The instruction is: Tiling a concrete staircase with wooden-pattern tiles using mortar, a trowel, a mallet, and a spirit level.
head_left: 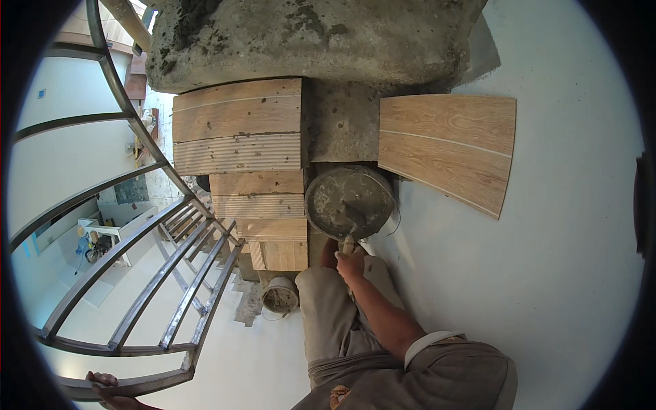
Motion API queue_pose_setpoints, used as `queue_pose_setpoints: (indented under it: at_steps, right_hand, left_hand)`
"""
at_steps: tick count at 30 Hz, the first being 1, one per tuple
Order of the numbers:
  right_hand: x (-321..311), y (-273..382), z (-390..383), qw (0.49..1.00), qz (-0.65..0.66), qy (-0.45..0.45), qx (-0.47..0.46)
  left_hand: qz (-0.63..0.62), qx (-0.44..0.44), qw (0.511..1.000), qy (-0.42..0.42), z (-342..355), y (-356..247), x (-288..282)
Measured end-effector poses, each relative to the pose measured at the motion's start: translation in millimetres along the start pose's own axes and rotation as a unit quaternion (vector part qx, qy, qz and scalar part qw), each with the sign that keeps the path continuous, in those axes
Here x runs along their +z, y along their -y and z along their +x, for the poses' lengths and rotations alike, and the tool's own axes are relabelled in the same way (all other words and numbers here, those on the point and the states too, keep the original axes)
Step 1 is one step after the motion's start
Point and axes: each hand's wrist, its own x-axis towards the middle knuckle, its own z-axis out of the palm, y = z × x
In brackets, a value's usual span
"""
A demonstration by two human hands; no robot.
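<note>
My right hand (pixel 350 264) grips the handle of a trowel (pixel 355 223) whose blade lies in a round pan (pixel 328 188) of grey mortar. The pan rests on a stair step just ahead of my knee. At the lower left edge of the view, my left hand (pixel 107 386) is wrapped around the bottom bar of a metal stair railing (pixel 147 297). Wood-look tiles (pixel 237 117) cover the steps to the left of the pan, some with ribbed front strips.
A loose wood-look tile (pixel 447 147) leans against the white wall (pixel 567 239) on the right. Rough bare concrete (pixel 307 34) sits at the top. A small mortar-stained bucket (pixel 280 295) stands on a lower step. Beyond the railing, a lower floor holds a white table (pixel 113 236).
</note>
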Motion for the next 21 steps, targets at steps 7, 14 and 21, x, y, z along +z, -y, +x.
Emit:
queue_pose_setpoints:
  at_steps: [7, 14, 21]
  right_hand:
    - [-25, 122, -80, 0.917, 0.308, 0.191, 0.167]
    - [-31, 82, -100, 0.969, 0.18, 0.131, 0.105]
    - [-10, 107, -74, 0.991, -0.124, 0.029, -0.043]
  left_hand:
    - [0.242, 0.025, 0.969, 0.035, 9, 14, -48]
    - [-0.058, -0.069, 0.995, -0.047, -8, -38, -4]
    - [-0.294, 0.002, 0.953, 0.076, 7, 20, -41]
